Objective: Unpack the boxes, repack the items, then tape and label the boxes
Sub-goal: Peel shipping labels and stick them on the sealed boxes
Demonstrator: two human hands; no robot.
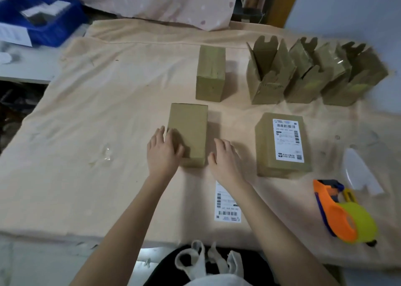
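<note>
Left hand [163, 150] rested open on plain box [191, 131], fingers straight. Right hand [224, 158] lay open just beside it on cloth [97, 112], holding nothing.

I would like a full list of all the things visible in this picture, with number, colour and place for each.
closed plain boxes: 2, brown, centre of the cloth; the second lies behind the first.
labelled box: 1, brown with white label, right of centre.
open boxes: 3, brown, flaps up, in a row at far right.
loose label: 1, white, near edge, partly under the right forearm.
tape dispenser: 1, orange and blue with yellow roll, near right.
backing sheet: 1, white, behind the dispenser.
cloth: 1, peach, covering the table.
bin: 1, blue, far left.
left hand: on the near box's left side.
right hand: open, flat beside that box.
</note>
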